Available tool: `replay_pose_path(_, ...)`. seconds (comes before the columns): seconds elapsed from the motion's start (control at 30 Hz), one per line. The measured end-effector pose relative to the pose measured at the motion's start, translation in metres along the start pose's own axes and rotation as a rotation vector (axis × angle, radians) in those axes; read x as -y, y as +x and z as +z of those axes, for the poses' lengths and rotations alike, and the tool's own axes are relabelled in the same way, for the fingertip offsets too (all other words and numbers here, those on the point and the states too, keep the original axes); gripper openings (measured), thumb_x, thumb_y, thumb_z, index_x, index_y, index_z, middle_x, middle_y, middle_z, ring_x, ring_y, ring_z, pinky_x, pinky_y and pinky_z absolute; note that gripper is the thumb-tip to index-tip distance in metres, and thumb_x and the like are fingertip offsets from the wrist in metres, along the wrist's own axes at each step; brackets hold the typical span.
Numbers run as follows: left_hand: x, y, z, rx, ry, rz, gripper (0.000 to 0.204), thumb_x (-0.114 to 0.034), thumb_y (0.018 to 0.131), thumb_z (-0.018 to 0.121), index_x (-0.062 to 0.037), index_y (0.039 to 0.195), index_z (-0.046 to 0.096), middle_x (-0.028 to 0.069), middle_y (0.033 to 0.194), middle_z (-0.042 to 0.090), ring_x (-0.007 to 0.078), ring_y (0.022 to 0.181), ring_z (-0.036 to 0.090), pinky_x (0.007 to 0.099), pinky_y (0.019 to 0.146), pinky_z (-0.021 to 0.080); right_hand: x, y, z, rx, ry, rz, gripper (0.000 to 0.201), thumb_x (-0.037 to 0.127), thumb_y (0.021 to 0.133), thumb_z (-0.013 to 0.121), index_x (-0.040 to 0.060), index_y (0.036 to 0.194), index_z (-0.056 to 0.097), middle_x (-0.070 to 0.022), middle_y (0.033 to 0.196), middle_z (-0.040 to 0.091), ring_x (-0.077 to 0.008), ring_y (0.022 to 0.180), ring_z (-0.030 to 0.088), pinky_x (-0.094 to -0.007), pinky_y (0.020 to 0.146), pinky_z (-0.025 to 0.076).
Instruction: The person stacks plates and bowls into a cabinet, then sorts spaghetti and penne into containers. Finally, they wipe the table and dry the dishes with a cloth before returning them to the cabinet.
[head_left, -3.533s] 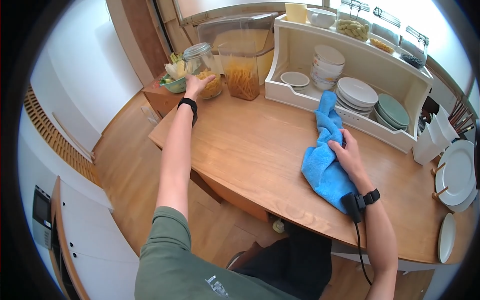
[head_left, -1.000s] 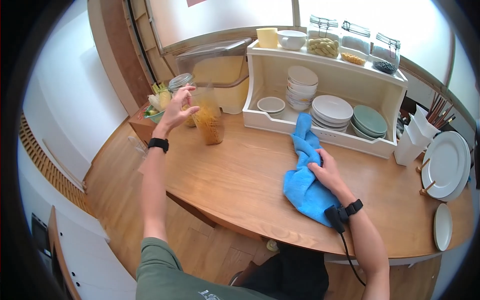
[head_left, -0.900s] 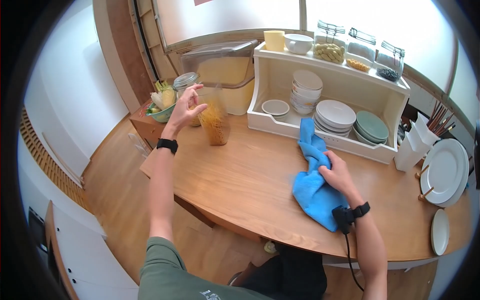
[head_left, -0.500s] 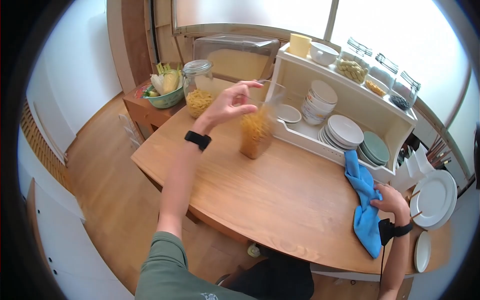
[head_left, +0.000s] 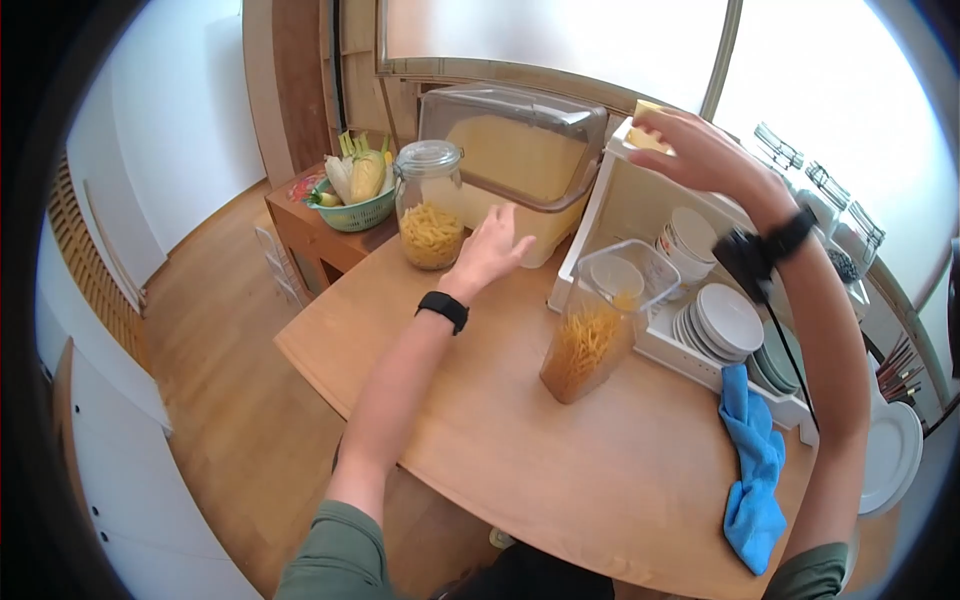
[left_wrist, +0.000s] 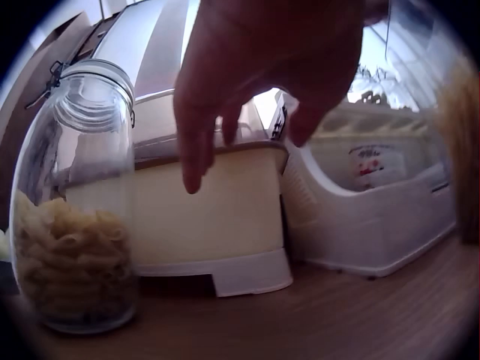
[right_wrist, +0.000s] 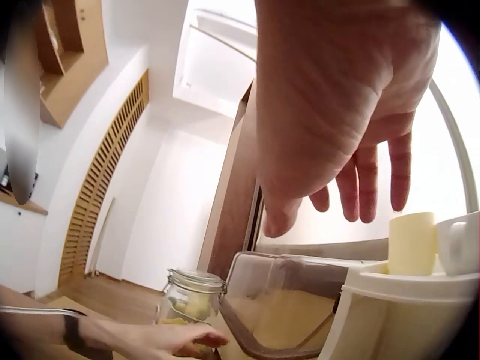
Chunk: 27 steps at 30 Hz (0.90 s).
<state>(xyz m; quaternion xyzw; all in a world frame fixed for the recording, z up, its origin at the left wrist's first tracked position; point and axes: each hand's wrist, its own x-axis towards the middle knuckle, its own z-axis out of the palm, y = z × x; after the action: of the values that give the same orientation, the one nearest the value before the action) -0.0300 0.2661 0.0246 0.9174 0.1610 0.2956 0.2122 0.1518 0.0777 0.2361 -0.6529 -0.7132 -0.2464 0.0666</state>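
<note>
My left hand (head_left: 492, 250) is in the air just right of the glass jar of pasta (head_left: 430, 222), fingers apart and holding nothing. In the left wrist view its fingers hang down in front of the lidded bin (left_wrist: 217, 210). The tall clear container of pasta (head_left: 590, 345) stands on the table by the white shelf, touched by neither hand. My right hand (head_left: 700, 150) is raised near the yellow cup (head_left: 648, 125); in the right wrist view its fingers are extended, with nothing in them. A blue cloth (head_left: 752, 480) lies crumpled at the table's right, untouched.
The white shelf (head_left: 594, 225) holds bowls (head_left: 690, 240) and plates (head_left: 727, 320), with jars (head_left: 825, 195) on top. A green basket of vegetables (head_left: 358, 213) stands at the back left. White plates (head_left: 890, 455) stand at the far right.
The tall container has moved right and towards the table's front, and my left hand has let go of it. My right hand has left the cloth and risen above the shelf.
</note>
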Motion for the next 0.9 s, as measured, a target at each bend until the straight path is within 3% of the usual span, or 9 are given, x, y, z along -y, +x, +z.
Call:
replay_pose_path(0.07, 0.008, 0.012, 0.008, -0.348, 0.254, -0.15, 0.069, -0.028, 0.087, 0.063, 0.0086, 0.137, 0.033, 0.0317, 0.138, 0.036, 0.0445, 0.127, 0.043, 0.0434, 0.105, 0.039, -0.003, 0.048, 0.014, 0.003, -0.021, -0.041, 0.057, 0.047, 0.09, 0.06, -0.0008, 0.121, 0.055, -0.0206, 0.11, 0.065, -0.0357, 0.106, 0.061, -0.0421, 0.091, 0.048)
replay_pose_path(0.13, 0.013, 0.023, 0.016, -0.391, 0.36, -0.128, 0.067, -0.02, 0.086, 0.061, 0.0114, 0.137, 0.031, 0.0338, 0.14, 0.032, 0.045, 0.125, 0.045, 0.0464, 0.099, 0.044, 0.006, 0.084, 0.026, 0.236, -0.094, 0.061, 0.075, 0.056, 0.09, 0.056, -0.0018, 0.136, 0.044, -0.0235, 0.128, 0.056, -0.0343, 0.121, 0.053, -0.0433, 0.102, 0.043)
replay_pose_path(0.2, 0.024, 0.032, 0.034, -0.516, 0.677, -0.142, 0.072, -0.014, 0.083, 0.061, 0.0151, 0.139, 0.026, 0.0358, 0.143, 0.028, 0.044, 0.124, 0.046, 0.0488, 0.093, 0.047, 0.004, 0.103, 0.056, 0.183, -0.074, 0.033, 0.081, 0.06, 0.088, 0.056, -0.0013, 0.138, 0.041, -0.0237, 0.132, 0.052, -0.0349, 0.124, 0.05, -0.0432, 0.104, 0.041)
replay_pose_path(0.27, 0.02, 0.038, 0.044, -0.469, 0.651, -0.204, 0.071, -0.012, 0.083, 0.058, 0.0174, 0.138, 0.025, 0.0375, 0.144, 0.026, 0.0458, 0.125, 0.044, 0.0491, 0.094, 0.047, -0.003, 0.124, 0.081, 0.127, -0.066, 0.001, 0.086, 0.064, 0.086, 0.056, -0.0008, 0.14, 0.038, -0.024, 0.137, 0.048, -0.0355, 0.128, 0.046, -0.0431, 0.106, 0.039)
replay_pose_path(0.33, 0.016, 0.042, 0.045, -0.405, 0.612, -0.264, 0.07, -0.01, 0.082, 0.056, 0.0197, 0.136, 0.024, 0.0392, 0.144, 0.023, 0.0475, 0.126, 0.042, 0.0493, 0.095, 0.046, -0.008, 0.136, 0.102, 0.224, -0.023, 0.034, 0.088, 0.065, 0.085, 0.055, -0.0004, 0.141, 0.037, -0.0234, 0.143, 0.041, -0.0359, 0.132, 0.041, -0.0431, 0.11, 0.036)
replay_pose_path(0.4, 0.016, 0.042, 0.047, -0.371, 0.699, -0.298, 0.07, -0.01, 0.083, 0.055, 0.021, 0.137, 0.024, 0.04, 0.145, 0.022, 0.0446, 0.129, 0.041, 0.0472, 0.093, 0.048, -0.007, 0.135, 0.11, 0.21, -0.031, 0.046, 0.085, 0.065, 0.086, 0.054, 0.0019, 0.14, 0.039, -0.0221, 0.141, 0.045, -0.0353, 0.129, 0.045, -0.0435, 0.107, 0.038)
replay_pose_path(0.5, 0.014, 0.038, 0.044, -0.348, 0.716, -0.297, 0.069, -0.01, 0.083, 0.054, 0.0212, 0.137, 0.024, 0.0395, 0.145, 0.023, 0.0425, 0.128, 0.044, 0.0459, 0.09, 0.05, -0.01, 0.135, 0.117, 0.03, -0.019, 0.005, 0.077, 0.065, 0.087, 0.052, 0.0069, 0.138, 0.044, -0.0198, 0.129, 0.057, -0.0347, 0.118, 0.056, -0.0432, 0.099, 0.044)
replay_pose_path(0.63, 0.017, 0.037, 0.043, -0.353, 0.749, -0.279, 0.07, -0.009, 0.082, 0.055, 0.0215, 0.137, 0.024, 0.0397, 0.145, 0.024, 0.0413, 0.126, 0.046, 0.0442, 0.085, 0.053, -0.013, 0.139, 0.109, 0.066, -0.044, -0.016, 0.075, 0.063, 0.088, 0.052, 0.0071, 0.137, 0.046, -0.0188, 0.125, 0.06, -0.035, 0.114, 0.058, -0.0434, 0.097, 0.045)
replay_pose_path(0.9, 0.019, 0.037, 0.032, -0.301, 0.733, -0.291, 0.066, -0.004, 0.081, 0.055, 0.0199, 0.136, 0.028, 0.0376, 0.144, 0.028, 0.0388, 0.119, 0.052, 0.038, 0.081, 0.056, -0.027, 0.156, 0.102, -0.077, -0.042, -0.049, 0.072, 0.068, 0.088, 0.045, 0.01, 0.129, 0.056, -0.018, 0.11, 0.066, -0.0328, 0.104, 0.063, -0.0419, 0.092, 0.048)
